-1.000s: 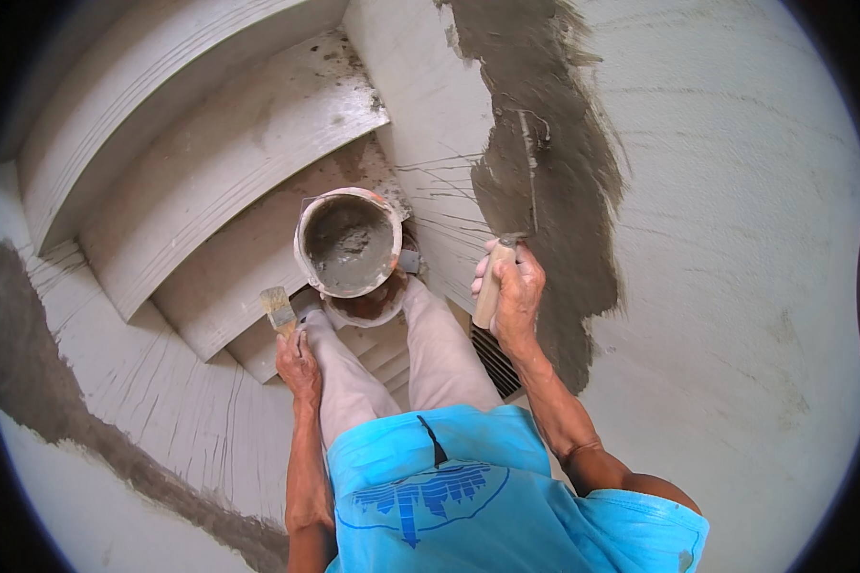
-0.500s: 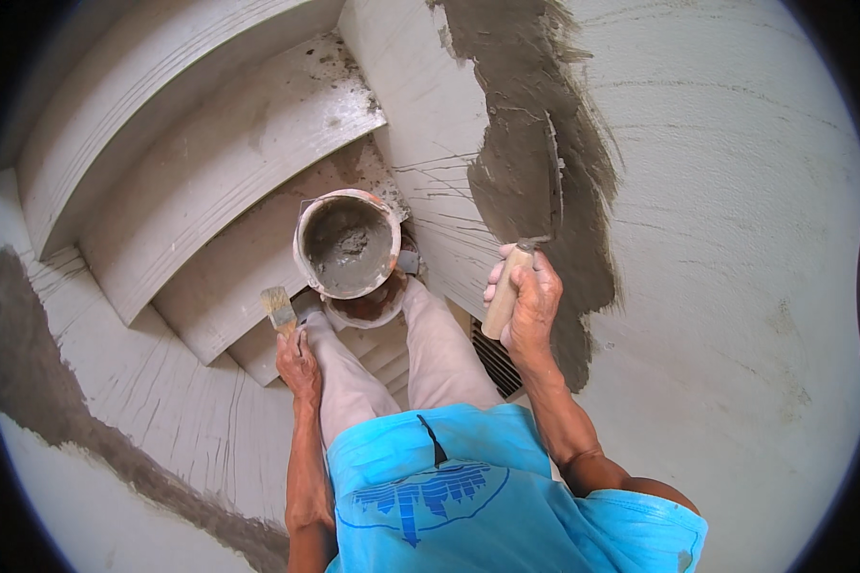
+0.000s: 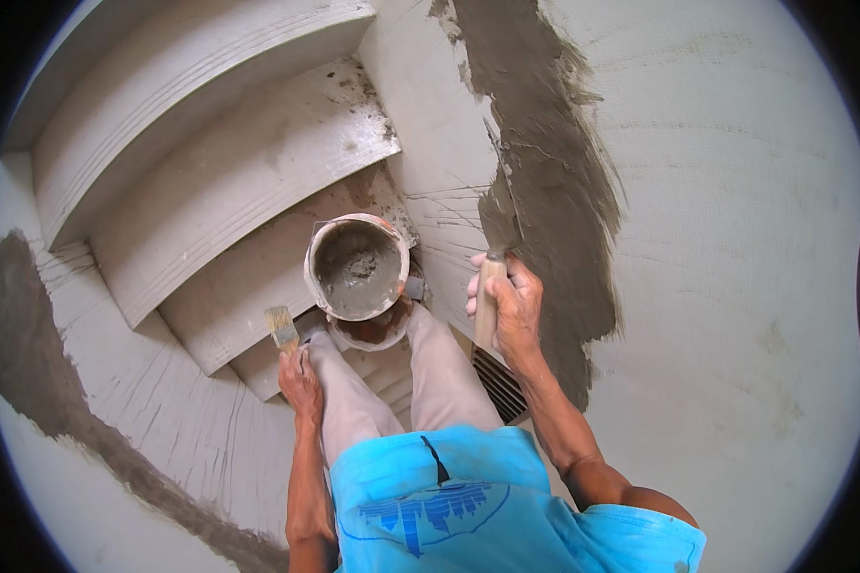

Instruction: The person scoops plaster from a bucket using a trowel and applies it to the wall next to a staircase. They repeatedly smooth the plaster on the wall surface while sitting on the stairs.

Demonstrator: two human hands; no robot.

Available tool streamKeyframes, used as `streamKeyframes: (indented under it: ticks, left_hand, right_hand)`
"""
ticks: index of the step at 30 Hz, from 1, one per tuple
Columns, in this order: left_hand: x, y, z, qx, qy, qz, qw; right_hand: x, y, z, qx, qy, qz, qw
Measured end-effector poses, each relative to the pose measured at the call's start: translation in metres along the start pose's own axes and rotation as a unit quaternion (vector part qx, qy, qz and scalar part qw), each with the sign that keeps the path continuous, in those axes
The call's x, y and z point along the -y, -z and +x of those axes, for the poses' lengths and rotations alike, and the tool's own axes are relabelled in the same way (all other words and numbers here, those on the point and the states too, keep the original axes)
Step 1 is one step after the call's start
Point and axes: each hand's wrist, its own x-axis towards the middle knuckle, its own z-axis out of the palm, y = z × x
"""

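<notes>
My right hand [image 3: 514, 304] is closed around the wooden handle of a trowel [image 3: 487, 304]. The trowel's thin blade points away from me and shows nearly edge-on, at the left border of a wet grey mortar band [image 3: 554, 181] on the right wall. Whether the blade presses on the wall I cannot tell. Low on the left, my left hand [image 3: 300, 384] grips a flat paintbrush [image 3: 281, 329], bristles up, apart from any surface. Between the hands stands a bucket [image 3: 311, 279] of grey mortar [image 3: 358, 265], just beyond my legs.
Pale stairs [image 3: 248, 129] climb at the far left. A second container [image 3: 377, 334] sits partly hidden under the bucket. Another mortar strip [image 3: 53, 392] runs along the left wall [image 3: 162, 411]. A dark slatted grate [image 3: 498, 384] lies right of my legs.
My right hand has shifted left with the trowel, whose blade went from the middle of the mortar band to its left edge. The left hand still holds the brush. The view has tilted slightly.
</notes>
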Motion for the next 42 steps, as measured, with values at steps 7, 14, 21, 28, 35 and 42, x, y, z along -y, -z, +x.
streamKeyframes:
  ticks: [7, 14, 21, 28, 35, 42]
  left_hand:
    - [0.008, 0.002, -0.006, -0.002, 0.019, 0.02, 1.0]
    - [0.014, 0.007, -0.008, -0.034, 0.038, -0.015, 0.999]
    - [0.029, 0.009, -0.013, -0.04, 0.077, -0.034, 0.996]
    - [0.036, 0.01, -0.014, -0.039, 0.084, -0.009, 0.996]
    - [0.042, 0.008, -0.015, -0.034, 0.095, -0.019, 0.995]
    - [0.044, 0.005, -0.012, -0.048, 0.065, 0.006, 0.997]
  right_hand:
    - [-0.009, -0.009, 0.05, 0.014, 0.037, 0.024, 0.999]
    - [-0.024, -0.01, 0.069, 0.024, 0.028, 0.05, 0.998]
    - [-0.02, -0.017, 0.073, 0.002, 0.029, 0.054, 0.998]
    - [-0.013, -0.018, 0.079, 0.011, 0.058, 0.048, 0.997]
    - [-0.007, -0.022, 0.085, 0.006, 0.061, 0.058, 0.996]
    - [0.002, -0.019, 0.09, 0.03, 0.053, 0.08, 0.995]
